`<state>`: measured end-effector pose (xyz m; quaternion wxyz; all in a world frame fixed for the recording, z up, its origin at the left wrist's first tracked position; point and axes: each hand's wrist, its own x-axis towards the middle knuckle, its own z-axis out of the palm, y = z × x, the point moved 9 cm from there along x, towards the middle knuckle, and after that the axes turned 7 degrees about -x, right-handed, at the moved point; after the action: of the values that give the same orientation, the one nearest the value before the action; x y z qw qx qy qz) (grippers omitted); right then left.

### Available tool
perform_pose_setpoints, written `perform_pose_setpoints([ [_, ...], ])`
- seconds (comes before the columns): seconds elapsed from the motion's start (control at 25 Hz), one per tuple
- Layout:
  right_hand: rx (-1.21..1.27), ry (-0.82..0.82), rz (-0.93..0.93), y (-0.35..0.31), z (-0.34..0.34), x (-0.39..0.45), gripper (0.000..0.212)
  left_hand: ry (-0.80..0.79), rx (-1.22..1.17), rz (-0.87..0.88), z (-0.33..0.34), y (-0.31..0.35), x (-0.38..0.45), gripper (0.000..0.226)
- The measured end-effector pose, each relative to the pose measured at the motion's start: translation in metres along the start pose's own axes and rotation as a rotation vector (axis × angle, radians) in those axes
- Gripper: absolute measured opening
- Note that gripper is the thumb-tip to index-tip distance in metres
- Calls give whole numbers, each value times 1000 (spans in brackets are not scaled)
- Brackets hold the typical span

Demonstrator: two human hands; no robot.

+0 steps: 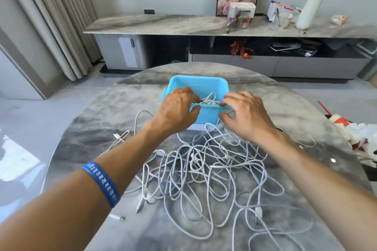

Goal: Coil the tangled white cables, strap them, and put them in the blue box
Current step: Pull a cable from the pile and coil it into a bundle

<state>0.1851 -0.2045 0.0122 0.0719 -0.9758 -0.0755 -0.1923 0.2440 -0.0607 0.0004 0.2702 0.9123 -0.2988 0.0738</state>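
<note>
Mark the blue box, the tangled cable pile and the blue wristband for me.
blue box (196, 80): head view, far rim.
tangled white cables (206, 175): head view, middle of the pile on the table.
blue wristband (101, 182): head view, band on the left forearm.

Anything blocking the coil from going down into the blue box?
Nothing visible. Both the left hand and the right hand hold the coiled cable at the open top of the blue box; no lid shows. The tangled cables lie nearer, on the table.
</note>
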Motion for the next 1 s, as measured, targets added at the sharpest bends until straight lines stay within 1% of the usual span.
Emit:
perform_pose_setpoints([
  [0.08, 50, -67, 67, 5, -14, -28, 19, 42, -19, -2, -8, 19, -19, 28],
  [0.12, 87, -132, 115, 7, -20, -44, 14, 21, -40, 6, -7, 31, -30, 25],
  [0.2, 129, -348, 186, 10, -27, -74, 9, -69, -77, 37, -3, 61, -53, 23],
  [0.28, 120, -585, 210, 6, -30, -108, 11, -233, -120, 83, 11, 91, -80, 26],
  [0.32, 127, -648, 217, 4, -33, -122, 11, -373, -135, 108, 26, 106, -97, 27],
  [0.36, 140, -685, 227, 1, -35, -134, 13, -525, -125, 138, 43, 121, -117, 33],
  [0.4, 134, -726, 229, -2, -33, -145, 20, -654, -68, 165, 61, 130, -136, 42],
  [0.44, 112, -776, 221, -3, -28, -155, 29, -708, 14, 194, 75, 137, -150, 45],
  [0.48, 66, -832, 203, -4, -22, -166, 33, -670, 78, 217, 80, 142, -155, 38],
  [0.52, 30, -877, 192, -4, -16, -175, 26, -571, 88, 226, 77, 146, -154, 26],
  [0.56, 38, -901, 204, -4, -15, -182, 14, -456, 15, 209, 66, 149, -148, 15],
  [0.6, 142, -900, 258, -3, -19, -186, 8, -327, -119, 171, 50, 149, -141, 11],
  [0.64, 319, -858, 326, -1, -26, -186, 11, -186, -282, 110, 29, 144, -132, 10],
  [0.72, 717, -673, 451, 2, -51, -177, 15, 55, -630, -56, -10, 125, -118, 7],
  [0.8, 934, -492, 503, 1, -73, -165, 21, 220, -907, -222, -30, 105, -115, 10],
  [0.84, 1029, -432, 513, -3, -78, -160, 24, 282, -991, -285, -35, 98, -116, 12],
  [0.92, 1304, -299, 566, -12, -80, -149, 25, 374, -1014, -347, -39, 89, -119, 19],
  [0.96, 1451, -212, 598, -13, -80, -143, 25, 374, -993, -350, -39, 90, -120, 26],
  [1.0, 1582, -121, 619, -12, -82, -136, 24, 325, -1002, -330, -35, 95, -119, 31],
])
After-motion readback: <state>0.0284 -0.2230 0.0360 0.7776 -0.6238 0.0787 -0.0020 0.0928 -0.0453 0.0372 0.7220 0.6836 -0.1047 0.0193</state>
